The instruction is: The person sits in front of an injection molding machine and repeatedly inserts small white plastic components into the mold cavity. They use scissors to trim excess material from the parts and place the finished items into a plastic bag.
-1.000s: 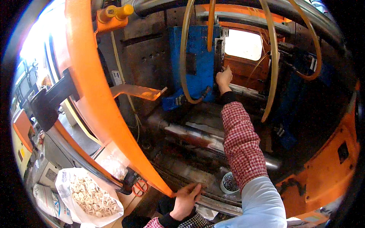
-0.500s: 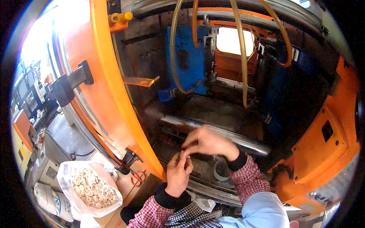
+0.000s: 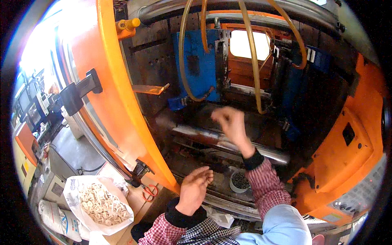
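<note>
My right hand [image 3: 232,125] is raised over the polished steel bar [image 3: 269,153], inside the machine's open bay. Its fingers are curled into a pinch, slightly blurred; whatever they may hold is too small to name. Lower and to the left, my left hand [image 3: 196,190] has its fingers bent over the palm, and the palm's contents are hidden. Below my right wrist stands a round white tub [image 3: 232,188] of small dark pieces [image 3: 241,181]. A blue mould block [image 3: 200,61] is beyond my hands, with amber hoses [image 3: 254,57] hanging in front.
An orange sliding door [image 3: 118,90] with a black handle [image 3: 75,96] borders the bay at left. Beside it are a white bag [image 3: 71,192] full of cream-coloured plastic parts [image 3: 102,204] and orange-handled scissors [image 3: 150,192]. An orange machine panel [image 3: 343,151] closes off the right side.
My hands were together at the fingertips and are now apart. The right hand has risen toward the mould area; the left has stayed low, moving only slightly.
</note>
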`<state>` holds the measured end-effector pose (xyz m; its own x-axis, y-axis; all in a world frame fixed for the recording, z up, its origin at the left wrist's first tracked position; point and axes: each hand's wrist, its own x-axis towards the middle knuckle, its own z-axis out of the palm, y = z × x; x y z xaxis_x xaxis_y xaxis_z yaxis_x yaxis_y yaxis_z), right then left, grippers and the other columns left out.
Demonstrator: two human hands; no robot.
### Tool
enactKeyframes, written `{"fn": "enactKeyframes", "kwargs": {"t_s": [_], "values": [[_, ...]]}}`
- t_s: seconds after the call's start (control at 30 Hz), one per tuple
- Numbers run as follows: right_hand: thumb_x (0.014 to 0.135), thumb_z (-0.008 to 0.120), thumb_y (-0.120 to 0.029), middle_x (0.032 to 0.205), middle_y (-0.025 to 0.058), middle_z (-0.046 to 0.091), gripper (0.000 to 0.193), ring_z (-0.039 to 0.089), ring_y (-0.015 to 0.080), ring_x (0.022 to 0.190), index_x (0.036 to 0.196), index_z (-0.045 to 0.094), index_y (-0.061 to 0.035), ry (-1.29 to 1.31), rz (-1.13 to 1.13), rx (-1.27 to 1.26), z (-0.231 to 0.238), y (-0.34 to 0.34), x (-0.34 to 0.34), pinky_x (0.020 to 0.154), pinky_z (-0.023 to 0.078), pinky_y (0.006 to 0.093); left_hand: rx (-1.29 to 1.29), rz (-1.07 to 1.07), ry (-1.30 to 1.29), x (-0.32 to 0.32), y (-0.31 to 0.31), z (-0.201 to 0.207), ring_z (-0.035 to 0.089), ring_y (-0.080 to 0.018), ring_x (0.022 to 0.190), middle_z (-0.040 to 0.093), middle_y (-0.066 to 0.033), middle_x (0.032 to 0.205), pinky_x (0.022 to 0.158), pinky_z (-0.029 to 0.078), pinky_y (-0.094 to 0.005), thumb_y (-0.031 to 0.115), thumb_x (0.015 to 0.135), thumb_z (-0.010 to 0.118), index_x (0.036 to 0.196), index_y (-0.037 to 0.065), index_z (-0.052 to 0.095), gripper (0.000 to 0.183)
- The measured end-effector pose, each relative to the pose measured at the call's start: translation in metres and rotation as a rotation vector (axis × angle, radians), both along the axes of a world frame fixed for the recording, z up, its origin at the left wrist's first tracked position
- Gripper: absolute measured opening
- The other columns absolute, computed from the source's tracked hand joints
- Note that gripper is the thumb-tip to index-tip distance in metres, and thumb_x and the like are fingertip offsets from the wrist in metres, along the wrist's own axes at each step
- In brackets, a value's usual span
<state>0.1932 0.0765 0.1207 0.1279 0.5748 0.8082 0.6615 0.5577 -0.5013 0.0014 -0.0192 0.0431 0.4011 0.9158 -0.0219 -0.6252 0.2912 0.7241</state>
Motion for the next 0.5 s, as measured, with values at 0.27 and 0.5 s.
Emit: {"fn": "enactKeyframes", "kwargs": {"t_s": [0.27,0.5], "values": [[0.077,0.065,-0.019,0.082,0.0179,0.066,0.022,0.063,0.0289,0.077,0.089,0.068,0.0001,0.376,-0.537,0.188,0.061,0.187,0.109,0.073,0.047,0.0355,-0.018,-0.234,0.280,-0.003,-0.010,-0.008,0.057,-0.0246,0.098,0.055,-0.0185,0.109,0.086,0.046,-0.0296,0.010,0.094,0.038,0.115,-0.010,0.044,0.029],[0.077,0.065,-0.023,0.085,0.0199,0.065,0.026,0.062,0.0328,0.082,0.090,0.068,-0.0009,0.459,-0.494,0.124,0.082,0.219,0.104,0.075,0.046,0.0394,-0.090,-0.202,0.447,-0.014,-0.012,-0.002,0.061,-0.0239,0.087,0.058,-0.0198,0.103,0.077,0.050,-0.0295,0.010,0.094,0.039,0.110,-0.009,0.046,0.026]]}}
